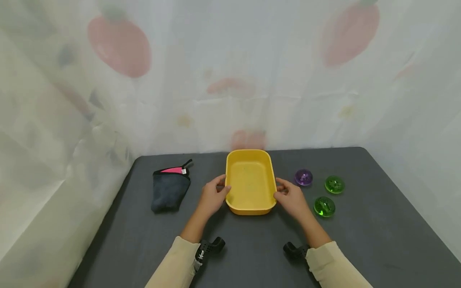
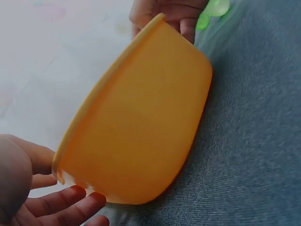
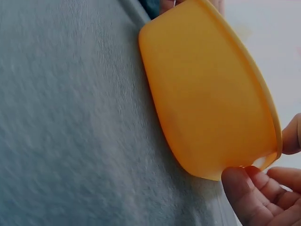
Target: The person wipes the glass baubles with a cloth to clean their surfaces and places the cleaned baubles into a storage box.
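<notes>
Both hands, left hand and right hand, have fingers curled round the yellow tub mid-desk, one per long side, probably so it stays level.

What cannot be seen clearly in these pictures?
- Head view: the pouch is shut, its contents hidden.
- Head view: the patterns inside the green balls and the purple ball are too small to read.
- Left wrist view: the tub hides most of the right hand; the top edge cuts it.
- Right wrist view: the tub blocks the left hand; the pouch is only a sliver.
</notes>
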